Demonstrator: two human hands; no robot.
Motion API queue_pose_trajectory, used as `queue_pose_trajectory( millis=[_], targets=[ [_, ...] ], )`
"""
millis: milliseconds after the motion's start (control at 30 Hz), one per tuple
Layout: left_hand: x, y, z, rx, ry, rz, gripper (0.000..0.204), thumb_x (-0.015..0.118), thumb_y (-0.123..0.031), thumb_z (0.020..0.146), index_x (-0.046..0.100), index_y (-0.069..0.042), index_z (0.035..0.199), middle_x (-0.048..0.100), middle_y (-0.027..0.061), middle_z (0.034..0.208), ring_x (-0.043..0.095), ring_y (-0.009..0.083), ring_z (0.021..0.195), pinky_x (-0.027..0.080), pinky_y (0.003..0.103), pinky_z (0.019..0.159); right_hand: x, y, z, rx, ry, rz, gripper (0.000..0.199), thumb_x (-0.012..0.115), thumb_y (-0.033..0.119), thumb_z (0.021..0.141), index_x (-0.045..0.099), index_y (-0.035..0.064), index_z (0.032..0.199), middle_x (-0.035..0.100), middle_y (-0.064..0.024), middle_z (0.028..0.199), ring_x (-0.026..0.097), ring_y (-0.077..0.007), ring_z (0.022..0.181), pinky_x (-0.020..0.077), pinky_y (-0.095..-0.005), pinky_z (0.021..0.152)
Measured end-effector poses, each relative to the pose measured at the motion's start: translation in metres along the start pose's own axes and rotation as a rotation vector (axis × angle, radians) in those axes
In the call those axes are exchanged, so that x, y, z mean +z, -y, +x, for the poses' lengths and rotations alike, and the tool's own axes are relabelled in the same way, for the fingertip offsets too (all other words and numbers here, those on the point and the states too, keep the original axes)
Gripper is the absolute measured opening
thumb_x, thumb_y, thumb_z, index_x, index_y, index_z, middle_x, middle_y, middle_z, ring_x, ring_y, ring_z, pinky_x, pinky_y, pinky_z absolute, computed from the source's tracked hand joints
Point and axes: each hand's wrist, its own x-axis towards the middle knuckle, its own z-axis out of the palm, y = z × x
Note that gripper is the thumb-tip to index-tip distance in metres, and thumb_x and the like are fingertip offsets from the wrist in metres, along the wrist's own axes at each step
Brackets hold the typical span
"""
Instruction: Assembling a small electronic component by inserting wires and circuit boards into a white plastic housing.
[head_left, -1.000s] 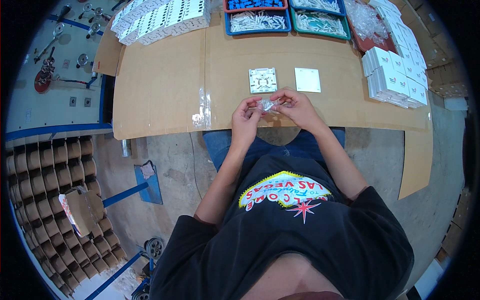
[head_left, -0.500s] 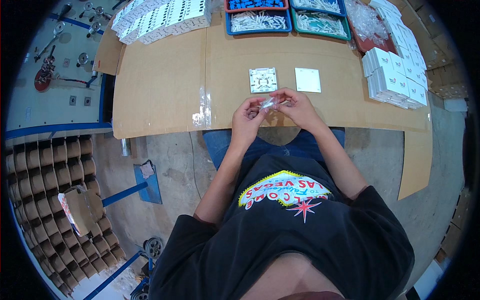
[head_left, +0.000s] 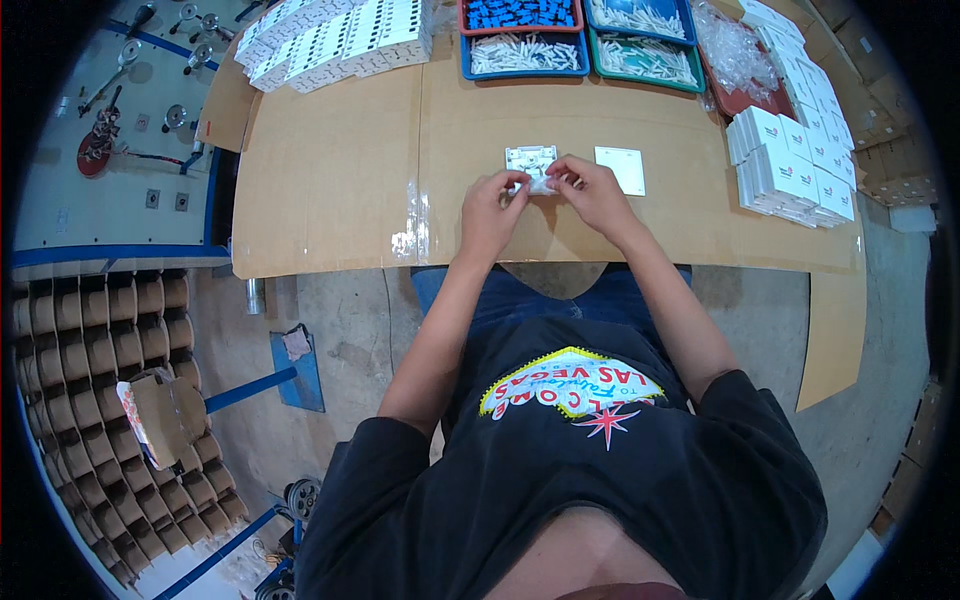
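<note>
A small clear plastic bag [head_left: 541,187] is pinched between my two hands, close above the near part of a square white plastic box base [head_left: 530,156]. My left hand [head_left: 488,212] grips the bag's left side with thumb and fingers closed. On its right side, the fingertips of my right hand [head_left: 598,199] are closed on it too. What the bag contains is too small to make out. The bag and fingers cover the lower part of the base. Just right of the base, a flat white square cover [head_left: 622,171] lies on the cardboard tabletop.
Along the far edge stand a red tray [head_left: 521,15] of blue parts, a blue tray [head_left: 527,55] and a green tray [head_left: 648,64] of white pieces, and a red tray [head_left: 752,95] with clear bags. White boxes [head_left: 340,45] fill the far left; more white boxes [head_left: 795,170] are stacked right.
Both hands have moved slightly away from me with the bag, from in front of the white base to over its near part. The view has shifted a little.
</note>
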Motion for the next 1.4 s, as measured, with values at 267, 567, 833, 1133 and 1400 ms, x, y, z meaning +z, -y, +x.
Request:
queue_pose_trajectory(
  millis=[267,567,833,1133,1400],
  targets=[
    [0.008,0.025,0.034,0.132,0.007,0.209,0.014,0.075,-0.017,0.086,0.075,-0.01,0.098,0.071,0.0099,0.089,0.064,0.0309,0.087,0.049,0.043,0.083,0.012,-0.022,0.034,-0.038,-0.067,-0.123,0.016,0.071,0.01,0.09,0.07,0.0056,0.105,0.074,-0.0131,0.096,0.07,-0.0304,0.082,0.0539,-0.0387,0.072],
    [0.013,0.021,0.026,0.142,0.045,0.319,0.01,0.075,-0.019,0.083,0.075,-0.012,0.09,0.07,0.0052,0.093,0.063,0.0282,0.091,0.045,0.042,0.088,0.003,-0.023,0.03,0.016,0.043,-0.245,0.017,0.07,0.012,0.092,0.071,0.0026,0.105,0.073,-0.0141,0.091,0.069,-0.0274,0.079,0.0532,-0.0381,0.073],
    [0.015,0.019,0.019,0.191,0.025,0.363,0.012,0.072,-0.018,0.086,0.073,-0.011,0.096,0.068,0.005,0.089,0.062,0.0271,0.089,0.045,0.042,0.085,0.006,-0.015,0.025,-0.042,-0.014,-0.305,0.019,0.068,0.014,0.09,0.071,0.0072,0.107,0.073,-0.0148,0.093,0.071,-0.035,0.091,0.055,-0.0446,0.077],
    [-0.004,0.006,0.008,0.276,0.153,0.351,0.044,0.084,-0.042,0.075,0.071,-0.008,0.101,0.067,0.008,0.102,0.06,0.0295,0.102,0.043,0.043,0.092,0.0,-0.002,0.019,-0.006,0.08,-0.453,0.014,0.07,0.016,0.087,0.069,0.0064,0.097,0.073,-0.0123,0.092,0.071,-0.0329,0.09,0.0554,-0.0451,0.078],
    [0.003,0.016,0.0,0.33,0.112,0.345,0.051,0.086,-0.042,0.074,0.071,-0.009,0.109,0.065,0.0091,0.112,0.06,0.031,0.106,0.045,0.044,0.092,0.001,-0.003,0.014,-0.127,0.1,-0.571,0.016,0.069,0.017,0.086,0.074,0.0041,0.093,0.064,-0.0112,0.101,0.064,-0.0299,0.104,0.0551,-0.0433,0.084]
  ],
)
